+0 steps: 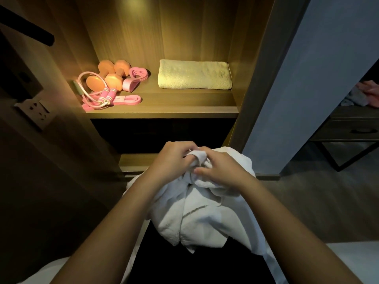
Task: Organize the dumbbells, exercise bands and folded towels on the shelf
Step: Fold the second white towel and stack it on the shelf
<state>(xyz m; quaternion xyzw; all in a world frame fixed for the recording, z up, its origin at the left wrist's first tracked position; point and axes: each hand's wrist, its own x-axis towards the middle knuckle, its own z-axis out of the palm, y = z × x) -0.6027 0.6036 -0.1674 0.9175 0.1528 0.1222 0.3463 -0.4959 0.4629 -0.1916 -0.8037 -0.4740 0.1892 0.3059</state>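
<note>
White towel (205, 212): unfolded and bunched, hanging at lower centre of the frame, in front of the shelf (164, 112). Left hand (170, 160): fingers curled, pinching the towel's top edge. Right hand (222, 170): fingers curled, gripping the adjacent fold, the two hands almost touching. Folded towel (194, 74): flat on the shelf, right of centre. Dumbbells (111, 78): orange, side by side at the shelf's left. Exercise bands (129, 99) and jump rope (106, 93): pink, against the dumbbells.
</note>
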